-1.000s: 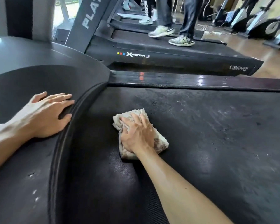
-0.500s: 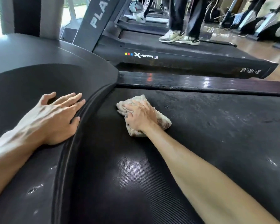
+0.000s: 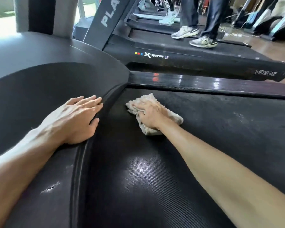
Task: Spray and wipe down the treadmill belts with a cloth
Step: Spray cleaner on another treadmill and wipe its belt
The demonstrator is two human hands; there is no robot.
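You're pressing the cloth (image 3: pixel 155 112) flat onto the belt (image 3: pixel 204 129) with your right hand (image 3: pixel 149 115), fingers spread over it, palm down, not really clenching it. It's sitting near the front of the belt, just short of the far side rail (image 3: pixel 204 84). Your left hand (image 3: pixel 76 119) is lying open, empty, bracing on the motor cover (image 3: pixel 39 89), fingertips at its edge. Risks: the cloth is bunching under your palm, so streaks are likely; dusty patches to the right are going unwiped (no spray bottle in view); the cloth could be snagging in the cover gap.
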